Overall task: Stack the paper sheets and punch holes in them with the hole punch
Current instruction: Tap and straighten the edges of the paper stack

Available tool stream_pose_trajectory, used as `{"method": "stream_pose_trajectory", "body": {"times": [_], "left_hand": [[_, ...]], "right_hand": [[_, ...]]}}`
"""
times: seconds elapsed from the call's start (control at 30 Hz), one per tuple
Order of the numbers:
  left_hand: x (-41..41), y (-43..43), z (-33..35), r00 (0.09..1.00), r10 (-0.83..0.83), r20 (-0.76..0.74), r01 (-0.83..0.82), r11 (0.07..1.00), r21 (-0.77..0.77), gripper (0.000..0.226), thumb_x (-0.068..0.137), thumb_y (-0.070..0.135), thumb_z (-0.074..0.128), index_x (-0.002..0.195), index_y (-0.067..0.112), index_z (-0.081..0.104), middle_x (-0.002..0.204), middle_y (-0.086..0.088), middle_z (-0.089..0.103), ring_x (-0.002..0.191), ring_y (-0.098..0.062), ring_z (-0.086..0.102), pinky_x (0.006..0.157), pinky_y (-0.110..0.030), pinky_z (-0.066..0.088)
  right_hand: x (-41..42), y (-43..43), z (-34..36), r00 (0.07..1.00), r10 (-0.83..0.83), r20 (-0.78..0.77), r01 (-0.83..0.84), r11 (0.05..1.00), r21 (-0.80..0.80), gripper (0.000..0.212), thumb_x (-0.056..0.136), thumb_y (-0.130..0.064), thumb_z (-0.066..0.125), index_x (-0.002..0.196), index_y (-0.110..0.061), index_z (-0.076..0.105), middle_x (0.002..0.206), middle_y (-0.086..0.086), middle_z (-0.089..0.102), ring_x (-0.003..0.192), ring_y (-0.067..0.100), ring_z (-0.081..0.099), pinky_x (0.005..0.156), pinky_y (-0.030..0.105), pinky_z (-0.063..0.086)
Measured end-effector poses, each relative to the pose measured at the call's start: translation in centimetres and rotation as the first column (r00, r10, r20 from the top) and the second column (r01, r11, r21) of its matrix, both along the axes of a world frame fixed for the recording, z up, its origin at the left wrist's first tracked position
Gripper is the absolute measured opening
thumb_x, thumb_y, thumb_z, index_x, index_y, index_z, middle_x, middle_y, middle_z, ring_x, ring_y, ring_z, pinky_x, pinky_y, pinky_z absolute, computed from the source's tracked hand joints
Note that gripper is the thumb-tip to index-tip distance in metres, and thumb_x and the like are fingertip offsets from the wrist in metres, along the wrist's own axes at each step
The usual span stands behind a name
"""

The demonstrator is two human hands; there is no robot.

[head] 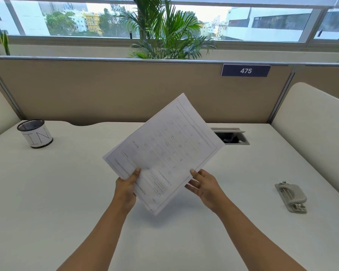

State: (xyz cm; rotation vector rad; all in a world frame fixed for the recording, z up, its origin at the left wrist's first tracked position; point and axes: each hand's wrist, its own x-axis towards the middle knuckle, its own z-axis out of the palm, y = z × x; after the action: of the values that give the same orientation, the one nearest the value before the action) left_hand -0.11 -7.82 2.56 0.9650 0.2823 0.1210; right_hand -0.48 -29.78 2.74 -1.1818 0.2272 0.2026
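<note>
Faintly printed paper sheets [164, 151], tilted, midair.
Left hand [125, 189] grip pinches them; right hand [204, 187] slack, touching edge; sign [245, 70] "475", 1 o'clock.

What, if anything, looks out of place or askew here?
Nothing is damaged or spilled. The paper sheets, gripped by the left hand, are tilted above the desk with edges not quite flush. The cable hatch at the desk's back stands open.
</note>
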Motion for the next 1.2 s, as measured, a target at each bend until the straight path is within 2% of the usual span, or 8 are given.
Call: {"method": "stream_pose_trajectory", "body": {"times": [0.2,0.27,0.4,0.47,0.57,0.8,1.03,1.2], "left_hand": [[-0.3,-0.9,0.0,1.000,0.000,-0.012,-0.001,0.998,-0.064,0.026,0.084,0.002,0.059,0.096,0.025,0.063,0.087,0.008,0.074,0.088,-0.017,0.065,0.063,-0.027,0.060],[-0.2,-0.6,-0.1,1.000,-0.016,-0.009,0.015,0.998,-0.064,0.024,0.084,0.002,0.059,0.099,0.021,0.063,0.097,0.003,0.070,0.092,-0.019,0.064,0.064,-0.028,0.060],[0.1,0.7,-0.1,1.000,-0.020,0.008,0.020,1.000,-0.019,0.023,0.084,0.001,0.059,0.099,0.018,0.063,0.092,0.003,0.072,0.085,-0.016,0.067,0.065,-0.028,0.060],[0.3,1.8,0.0,0.999,-0.037,0.019,0.036,0.999,0.039,0.021,0.083,0.000,0.060,0.095,0.015,0.065,0.083,0.004,0.074,0.076,-0.012,0.069,0.060,-0.024,0.059],[0.5,3.2,0.2,0.984,-0.174,0.035,0.160,0.956,0.247,0.022,0.079,0.000,0.063,0.095,0.015,0.068,0.079,0.004,0.075,0.069,-0.010,0.069,0.058,-0.020,0.056],[1.3,3.4,2.5,0.918,-0.397,0.009,0.339,0.795,0.503,0.024,0.070,0.008,0.076,0.090,0.021,0.072,0.089,0.004,0.076,0.077,-0.013,0.072,0.058,-0.021,0.055],[2.3,1.5,5.0,0.955,-0.279,0.103,0.191,0.840,0.508,0.031,0.067,0.017,0.079,0.095,0.020,0.068,0.090,0.003,0.074,0.082,-0.019,0.071,0.068,-0.031,0.058],[2.3,1.1,4.9,0.964,-0.230,0.136,0.128,0.844,0.520,0.025,0.062,0.025,0.077,0.086,0.025,0.070,0.090,0.002,0.072,0.084,-0.018,0.068,0.070,-0.031,0.057]], "right_hand": [[0.5,0.4,0.7,0.988,-0.123,0.089,0.120,0.992,0.035,0.017,0.091,-0.003,0.051,0.097,-0.015,0.062,0.093,0.000,0.071,0.084,0.015,0.068,0.064,0.024,0.059],[0.5,0.1,0.8,0.985,-0.119,0.125,0.121,0.993,-0.009,0.019,0.090,-0.002,0.052,0.097,-0.017,0.062,0.089,-0.004,0.074,0.082,0.012,0.069,0.066,0.024,0.059],[0.4,-1.2,1.3,0.975,-0.125,0.185,0.146,0.984,-0.101,0.024,0.089,-0.001,0.053,0.109,-0.013,0.060,0.094,-0.002,0.071,0.089,0.016,0.067,0.079,0.031,0.057],[0.3,-2.0,1.7,0.967,-0.126,0.221,0.160,0.977,-0.144,0.029,0.089,0.000,0.053,0.116,-0.010,0.057,0.099,0.001,0.068,0.093,0.020,0.065,0.083,0.035,0.055],[0.3,-3.0,2.6,0.952,-0.123,0.281,0.181,0.965,-0.188,0.028,0.089,-0.002,0.054,0.115,-0.012,0.058,0.099,-0.001,0.069,0.091,0.015,0.066,0.076,0.027,0.057],[0.7,-2.7,4.4,0.914,-0.066,0.400,0.206,0.926,-0.317,0.021,0.089,-0.007,0.055,0.101,-0.023,0.062,0.096,-0.008,0.070,0.089,0.006,0.067,0.077,0.022,0.057],[0.7,-1.0,5.4,0.853,-0.034,0.521,0.272,0.881,-0.388,0.024,0.090,-0.007,0.055,0.090,-0.030,0.063,0.089,-0.012,0.068,0.077,-0.004,0.067,0.066,0.009,0.052],[0.5,-0.7,5.4,0.850,-0.045,0.525,0.295,0.866,-0.404,0.017,0.091,-0.011,0.054,0.094,-0.026,0.061,0.093,-0.007,0.067,0.084,0.007,0.065,0.068,0.012,0.053]]}}
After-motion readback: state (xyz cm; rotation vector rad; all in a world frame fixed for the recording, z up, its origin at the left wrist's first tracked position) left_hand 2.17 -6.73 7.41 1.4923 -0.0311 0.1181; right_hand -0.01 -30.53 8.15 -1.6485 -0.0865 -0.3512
